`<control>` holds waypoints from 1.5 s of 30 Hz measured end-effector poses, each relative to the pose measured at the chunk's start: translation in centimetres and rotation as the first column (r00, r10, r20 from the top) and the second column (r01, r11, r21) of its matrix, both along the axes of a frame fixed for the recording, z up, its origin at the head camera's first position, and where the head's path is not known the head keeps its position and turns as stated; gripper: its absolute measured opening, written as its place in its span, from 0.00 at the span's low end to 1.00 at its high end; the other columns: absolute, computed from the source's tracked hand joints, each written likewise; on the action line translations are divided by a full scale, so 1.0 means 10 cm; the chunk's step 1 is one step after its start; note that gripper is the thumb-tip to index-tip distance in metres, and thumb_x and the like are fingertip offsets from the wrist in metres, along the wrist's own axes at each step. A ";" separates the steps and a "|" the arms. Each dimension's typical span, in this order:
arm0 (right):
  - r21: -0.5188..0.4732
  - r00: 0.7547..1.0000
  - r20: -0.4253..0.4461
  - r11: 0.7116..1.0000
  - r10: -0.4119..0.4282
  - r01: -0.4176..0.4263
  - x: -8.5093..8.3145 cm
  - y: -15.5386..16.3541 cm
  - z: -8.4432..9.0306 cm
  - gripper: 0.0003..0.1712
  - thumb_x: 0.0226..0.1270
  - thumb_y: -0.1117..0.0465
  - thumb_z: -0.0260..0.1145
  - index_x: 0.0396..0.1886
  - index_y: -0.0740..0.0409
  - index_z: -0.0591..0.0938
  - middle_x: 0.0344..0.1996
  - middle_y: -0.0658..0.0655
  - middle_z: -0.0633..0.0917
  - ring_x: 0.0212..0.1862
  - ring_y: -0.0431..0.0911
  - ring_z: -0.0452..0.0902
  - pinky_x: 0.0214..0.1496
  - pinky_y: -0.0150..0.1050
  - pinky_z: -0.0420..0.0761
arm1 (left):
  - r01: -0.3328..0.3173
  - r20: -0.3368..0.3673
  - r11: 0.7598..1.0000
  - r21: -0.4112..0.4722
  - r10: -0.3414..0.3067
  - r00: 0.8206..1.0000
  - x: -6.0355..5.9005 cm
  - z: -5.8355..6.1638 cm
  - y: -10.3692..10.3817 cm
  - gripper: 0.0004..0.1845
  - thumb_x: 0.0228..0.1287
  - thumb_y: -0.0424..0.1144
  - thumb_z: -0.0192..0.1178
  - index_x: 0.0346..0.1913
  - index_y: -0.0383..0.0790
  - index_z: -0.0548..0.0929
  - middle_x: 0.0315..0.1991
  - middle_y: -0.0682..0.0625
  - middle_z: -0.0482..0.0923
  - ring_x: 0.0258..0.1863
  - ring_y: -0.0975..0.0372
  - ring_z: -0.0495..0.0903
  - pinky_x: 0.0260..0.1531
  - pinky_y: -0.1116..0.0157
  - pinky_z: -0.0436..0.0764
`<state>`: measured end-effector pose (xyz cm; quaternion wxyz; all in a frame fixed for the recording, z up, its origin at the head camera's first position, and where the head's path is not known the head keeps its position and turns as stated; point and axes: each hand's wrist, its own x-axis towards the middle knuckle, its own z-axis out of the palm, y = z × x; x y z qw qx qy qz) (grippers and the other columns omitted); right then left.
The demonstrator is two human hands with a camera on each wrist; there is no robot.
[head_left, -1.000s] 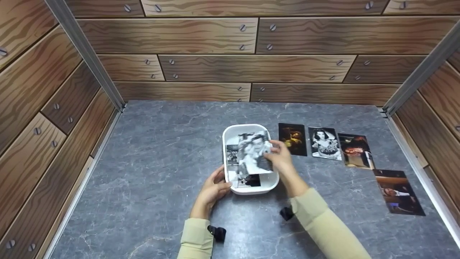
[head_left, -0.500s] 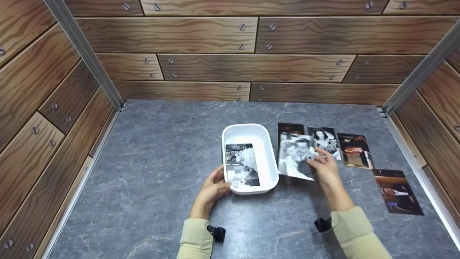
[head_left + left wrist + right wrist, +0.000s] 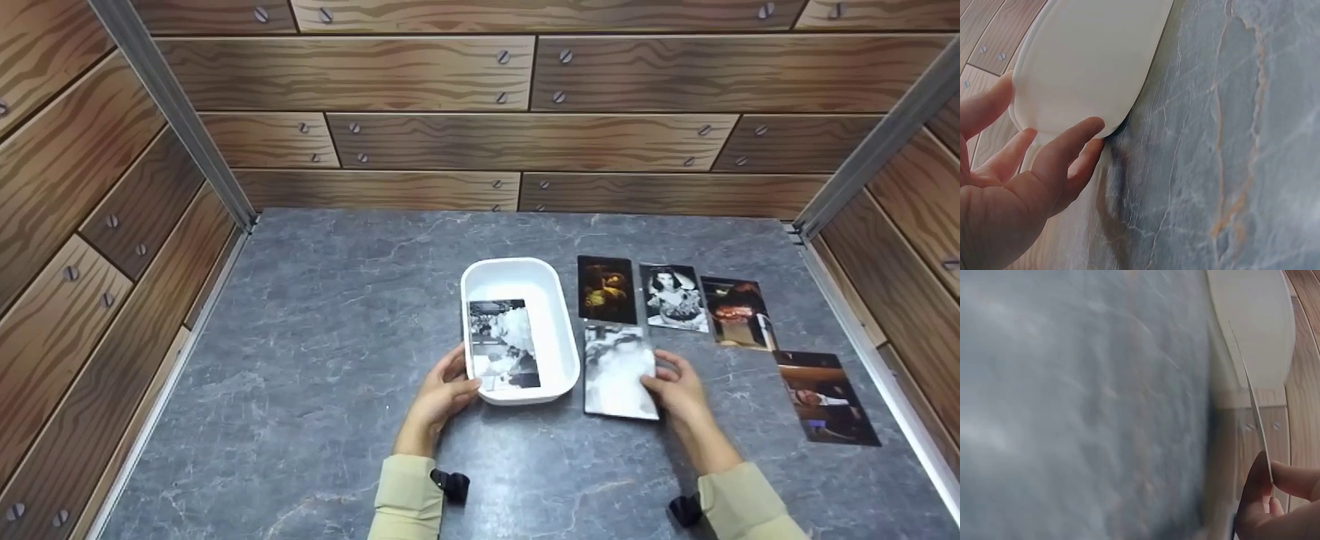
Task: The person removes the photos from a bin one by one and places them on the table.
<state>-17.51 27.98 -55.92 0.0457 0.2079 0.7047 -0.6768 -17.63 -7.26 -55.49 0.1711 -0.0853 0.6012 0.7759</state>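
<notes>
While the left hand (image 3: 442, 397) holds the white tub (image 3: 551, 330) between its seven and eight o'clock, thumb on the rim and fingers along the outer wall, the right hand (image 3: 679, 390) pinches a pale print (image 3: 619, 375) between thumb and fingers at the print's three o'clock edge. That print sits just beside the tub, at its four o'clock, its picture washed out by glare; whether its underside touches the table (image 3: 337, 337) I cannot tell. Around it lie a dark golden print (image 3: 606, 290) at twelve o'clock, a black-and-white portrait (image 3: 673, 298) at one, a red-lit print (image 3: 739, 313) at two and a brown-toned print (image 3: 827, 397), well apart, at three. Inside the tub, toward its eight o'clock, lies another black-and-white print (image 3: 504, 345); whether more are beneath it is hidden. The step in hand looks like setting the pinched print down below the golden one. Next, I judge, it calls for levelling the sheet, clearing its neighbours' edges, then parting the thumb and fingers.
</notes>
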 end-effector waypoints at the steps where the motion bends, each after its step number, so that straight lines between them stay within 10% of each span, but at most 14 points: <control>1: 0.001 1.000 0.006 1.000 0.010 -0.010 0.01 -0.03 -0.02 0.36 0.61 0.77 0.60 0.68 0.72 0.58 0.24 0.39 0.80 0.27 0.31 0.75 0.30 0.25 0.76 | -0.002 0.000 1.000 0.001 0.002 1.000 0.00 0.00 0.00 0.41 0.57 0.22 0.58 0.74 0.35 0.55 0.71 0.30 0.58 0.63 0.45 0.71 0.44 0.67 0.84; 23: 0.410 0.994 0.005 0.907 0.105 -0.097 0.06 -0.14 0.02 0.27 0.59 0.67 0.66 0.56 0.76 0.72 0.33 0.55 0.80 0.33 0.34 0.70 0.34 0.24 0.71 | 0.011 -0.020 1.000 0.028 -0.011 1.000 0.01 -0.01 -0.01 0.41 0.57 0.21 0.58 0.74 0.34 0.55 0.71 0.29 0.57 0.51 0.56 0.79 0.41 0.69 0.84; 31: 0.307 0.992 -0.015 0.945 0.122 -0.111 -0.17 -0.20 0.34 0.36 0.68 0.63 0.61 0.70 0.69 0.57 0.67 0.73 0.64 0.65 0.63 0.62 0.64 0.46 0.71 | 0.018 -0.015 1.000 0.019 -0.018 1.000 0.00 -0.01 -0.01 0.41 0.58 0.21 0.57 0.74 0.34 0.54 0.72 0.30 0.56 0.61 0.48 0.74 0.40 0.70 0.83; 45: 0.061 0.978 -0.160 0.990 0.132 -0.124 -0.63 -1.02 0.65 0.35 0.68 0.68 0.59 0.72 0.70 0.59 0.66 0.75 0.66 0.65 0.62 0.66 0.69 0.47 0.70 | 0.018 -0.011 0.999 0.035 -0.018 1.000 0.01 -0.01 -0.02 0.41 0.58 0.21 0.57 0.75 0.34 0.54 0.71 0.29 0.56 0.55 0.53 0.77 0.41 0.69 0.83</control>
